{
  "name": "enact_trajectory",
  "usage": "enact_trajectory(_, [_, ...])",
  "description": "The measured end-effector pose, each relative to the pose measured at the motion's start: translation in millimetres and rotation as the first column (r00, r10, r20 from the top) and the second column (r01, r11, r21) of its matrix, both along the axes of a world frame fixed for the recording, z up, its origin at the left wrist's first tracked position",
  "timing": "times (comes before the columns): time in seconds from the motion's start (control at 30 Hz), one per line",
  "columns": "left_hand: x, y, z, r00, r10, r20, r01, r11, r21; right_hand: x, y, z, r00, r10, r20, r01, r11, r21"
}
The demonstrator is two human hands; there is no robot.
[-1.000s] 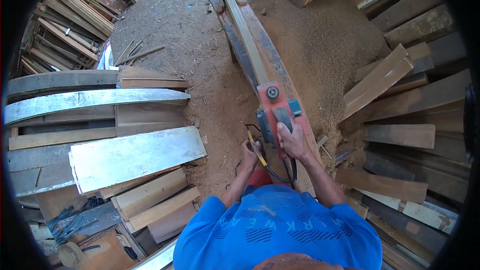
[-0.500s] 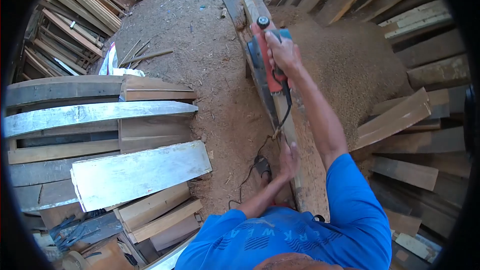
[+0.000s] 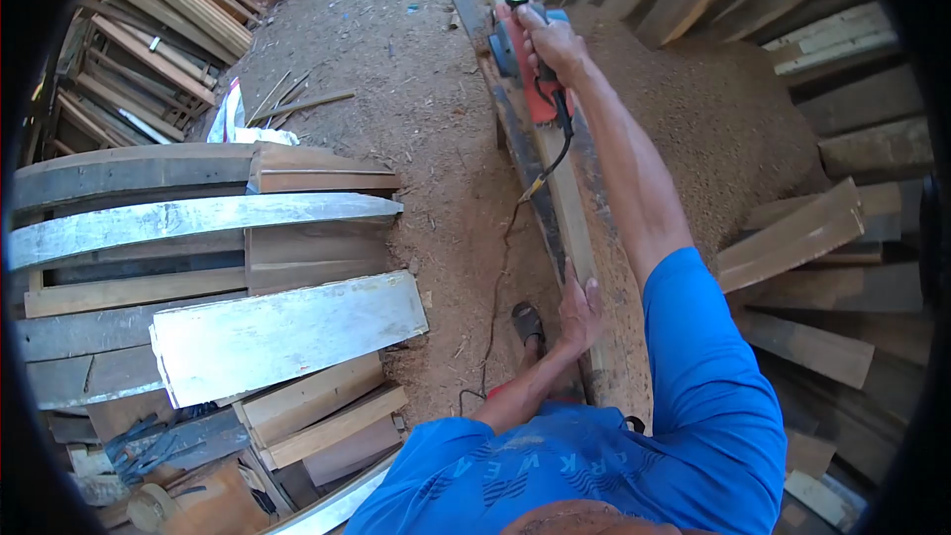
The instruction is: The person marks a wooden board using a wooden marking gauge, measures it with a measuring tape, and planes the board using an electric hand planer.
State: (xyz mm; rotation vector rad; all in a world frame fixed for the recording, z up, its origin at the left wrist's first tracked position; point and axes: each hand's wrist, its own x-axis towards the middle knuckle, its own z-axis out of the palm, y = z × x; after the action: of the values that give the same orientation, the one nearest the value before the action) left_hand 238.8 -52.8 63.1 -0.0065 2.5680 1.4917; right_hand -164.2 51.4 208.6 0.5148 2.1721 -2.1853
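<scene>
My right hand (image 3: 557, 43) is wrapped round the handle of a red and dark electric planer (image 3: 535, 89), near the far end of a narrow wooden strip (image 3: 565, 198). The strip lies lengthwise on a long, worn plank bench (image 3: 619, 307). Close to the strip's near part, my left hand (image 3: 581, 315) rests against its side with thumb and fingers apart. A black cord (image 3: 561, 159) with a yellow section runs from the planer's rear over the bench's left edge and down to the ground.
White-faced boards (image 3: 287, 332) and curved planks (image 3: 198, 218) are stacked at the left. More boards (image 3: 802, 342) lean at the right, beside a sawdust heap (image 3: 693, 109). A sandalled foot (image 3: 528, 325) stands left of the bench.
My right hand and the planer have moved far up along the strip, away from my body. My left hand has let go of the cord and come to the strip's side.
</scene>
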Motion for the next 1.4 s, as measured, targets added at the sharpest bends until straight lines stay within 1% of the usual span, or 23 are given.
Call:
enact_trajectory(0.1, [-4.4,-1.6,11.5,0.995,0.044,0.084,-0.057,0.986,0.156,80.3,-2.0,4.0,1.000,0.008,0.013,-0.008,1.000,-0.004])
enact_trajectory(0.17, [-0.4,-18.3,10.8,0.993,-0.093,0.071,0.079,0.980,0.184,154.9,-4.5,0.8,0.997,0.078,0.026,-0.077,0.997,-0.030])
enact_trajectory(0.23, [19.9,-43.5,13.5,0.956,-0.278,0.095,0.260,0.951,0.167,246.1,-5.2,-0.9,0.995,0.097,0.032,-0.100,0.991,0.089])
enact_trajectory(0.27, [42.3,-60.7,16.3,0.912,-0.391,0.126,0.374,0.917,0.139,288.8,-1.9,1.2,0.982,0.186,0.023,-0.187,0.960,0.210])
enact_trajectory(0.3, [67.9,-76.6,8.4,0.840,-0.494,0.225,0.491,0.868,0.075,332.6,-9.9,0.8,0.986,0.139,-0.091,-0.125,0.981,0.146])
enact_trajectory(0.33, [92.9,-92.9,-4.1,0.748,-0.577,0.327,0.604,0.797,0.023,374.7,-10.2,-4.8,0.983,0.178,-0.046,-0.167,0.970,0.178])
enact_trajectory(0.4, [129.3,-124.6,-12.2,0.546,-0.717,0.434,0.652,0.688,0.318,442.3,-13.8,19.0,0.972,0.178,0.150,-0.200,0.970,0.141])
enact_trajectory(0.5, [148.2,-152.2,-20.5,0.485,-0.633,0.604,0.729,0.674,0.120,476.8,-21.8,12.2,0.977,0.114,0.178,-0.130,0.988,0.079])
enact_trajectory(0.6, [123.6,-158.8,-21.6,0.593,-0.549,0.589,0.682,0.731,-0.006,432.7,-23.2,12.7,0.984,0.124,0.126,-0.143,0.978,0.154])
enact_trajectory(0.63, [112.1,-159.1,-20.9,0.631,-0.484,0.606,0.600,0.800,0.014,406.9,-24.7,16.4,0.986,0.132,0.105,-0.147,0.977,0.152])
enact_trajectory(0.7, [90.7,-159.6,-20.4,0.689,-0.345,0.638,0.413,0.910,0.046,350.9,-27.4,-6.2,0.992,0.068,-0.103,-0.042,0.971,0.236])
enact_trajectory(0.73, [96.0,-171.9,-54.1,0.750,-0.323,0.577,0.366,0.930,0.045,320.7,-25.4,-0.8,0.994,0.078,-0.080,-0.057,0.970,0.238])
enact_trajectory(0.77, [92.1,-174.6,-56.6,0.762,-0.294,0.577,0.343,0.939,0.025,286.9,-21.9,5.2,0.994,0.089,-0.063,-0.071,0.968,0.241])
enact_trajectory(0.83, [83.8,-181.6,-56.0,0.786,-0.226,0.575,0.293,0.956,-0.025,216.0,-18.6,-4.3,0.999,0.053,0.013,-0.054,0.982,0.182])
enact_trajectory(0.9, [90.9,-193.6,-68.0,0.797,-0.214,0.565,0.262,0.965,-0.004,153.1,-16.4,2.0,0.999,0.049,0.003,-0.049,0.998,0.034])
enact_trajectory(1.0, [95.5,-205.2,-60.4,0.795,-0.186,0.578,0.213,0.977,0.022,97.6,-10.8,1.9,0.994,0.092,-0.051,-0.091,0.996,0.019])
enact_trajectory(1.07, [100.2,-210.3,-48.4,0.786,-0.169,0.594,0.185,0.982,0.035,103.4,-11.0,2.8,0.995,0.095,-0.034,-0.093,0.993,0.070])
enact_trajectory(1.17, [104.5,-217.4,-56.1,0.807,-0.122,0.577,0.236,0.963,-0.127,155.5,-11.9,13.4,0.998,0.061,0.006,-0.061,0.994,0.088])
enact_trajectory(1.2, [104.6,-215.8,-57.0,0.837,-0.121,0.534,0.215,0.970,-0.117,190.3,-12.8,26.5,0.999,0.046,0.012,-0.047,0.995,0.093])
enact_trajectory(1.27, [97.2,-206.7,-58.6,0.889,-0.120,0.442,0.178,0.980,-0.090,248.1,-7.6,13.2,0.995,0.075,0.067,-0.078,0.996,0.043])
enact_trajectory(1.33, [84.4,-199.7,-93.3,0.924,-0.132,0.360,0.134,0.991,0.020,329.2,-1.0,5.8,0.994,0.094,0.054,-0.099,0.991,0.094])
enact_trajectory(1.37, [77.2,-192.5,-104.8,0.938,-0.133,0.319,0.114,0.990,0.078,371.4,4.2,5.4,0.994,0.092,0.053,-0.095,0.993,0.072])
enact_trajectory(1.4, [68.0,-179.1,-81.2,0.952,-0.142,0.270,0.137,0.990,0.039,412.6,8.8,6.3,0.994,0.092,0.052,-0.094,0.994,0.048])
